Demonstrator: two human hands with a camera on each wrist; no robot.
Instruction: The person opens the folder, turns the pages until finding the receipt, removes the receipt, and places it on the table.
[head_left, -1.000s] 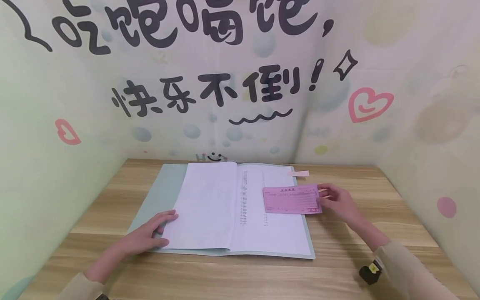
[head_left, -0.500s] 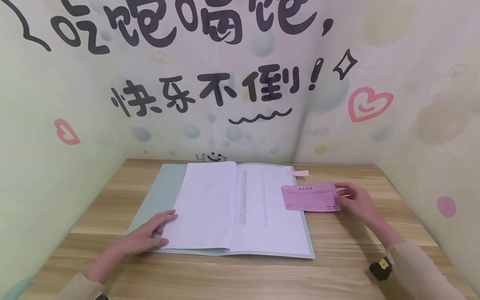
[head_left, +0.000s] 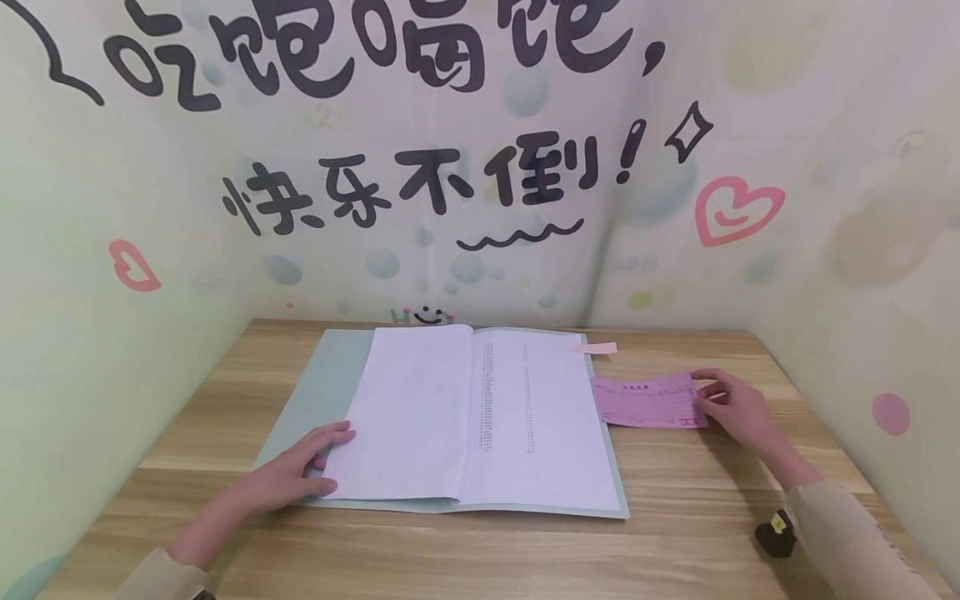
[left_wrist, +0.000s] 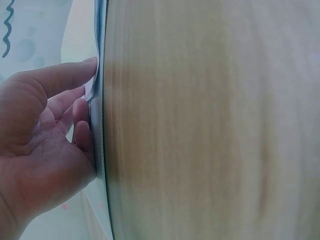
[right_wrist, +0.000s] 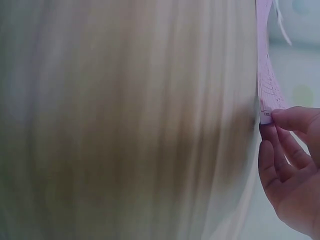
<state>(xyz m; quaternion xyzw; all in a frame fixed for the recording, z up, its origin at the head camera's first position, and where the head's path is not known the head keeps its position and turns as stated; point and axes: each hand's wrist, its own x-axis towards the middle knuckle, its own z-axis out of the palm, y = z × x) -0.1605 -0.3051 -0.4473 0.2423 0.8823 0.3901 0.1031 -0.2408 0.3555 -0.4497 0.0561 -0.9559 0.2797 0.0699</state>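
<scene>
A pale blue folder lies spread on the wooden table, with white pages turned to its left side and a page of printed columns on the right. At the lower left of these sheets rests my left hand, its fingers and thumb lightly bent on the paper and folder. My right hand pinches the right end of a pink printed slip between thumb and fingers. The slip's left end meets the folder's right edge. In the right wrist view, my thumb presses the slip's corner.
A small pale pink strip sticks out from the right page's upper edge. The wooden table is bounded by light walls with black lettering and pink hearts. A dark device hangs at my right cuff.
My right hand has drawn the pink slip rightward, from over the right page to mostly past the folder's edge. The left hand and folder stay in place.
</scene>
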